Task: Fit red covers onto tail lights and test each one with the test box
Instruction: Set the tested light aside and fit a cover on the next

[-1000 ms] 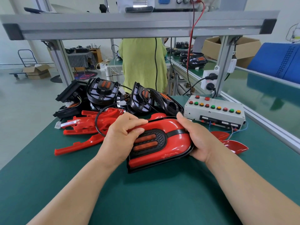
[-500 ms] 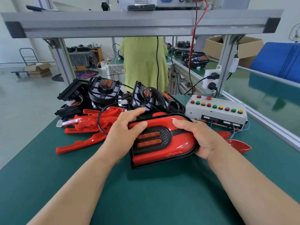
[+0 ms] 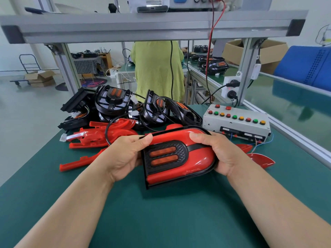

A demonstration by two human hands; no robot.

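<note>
A tail light [image 3: 179, 158] with a red cover fitted over its black housing is held tilted above the green bench mat [image 3: 161, 212]. My left hand [image 3: 123, 154] grips its left end, thumb on top. My right hand [image 3: 218, 153] wraps around its rounded right end, fingers over the top edge. A black cable loops from the light behind my left hand. The white test box [image 3: 236, 122] with coloured buttons stands behind the right hand. Several uncovered black tail lights [image 3: 114, 102] are piled at the back, with loose red covers [image 3: 100, 135] in front of them.
Two red cover pieces [image 3: 259, 159] lie right of my right hand. An aluminium frame post [image 3: 245, 72] with a power socket stands behind the test box. A person in a yellow-green top [image 3: 157, 72] stands beyond the bench. A metal rail [image 3: 295, 138] edges the bench's right side.
Both hands have lifted the covered tail light off the mat and tipped its face toward me. My left thumb moved from the black insert to the top left edge.
</note>
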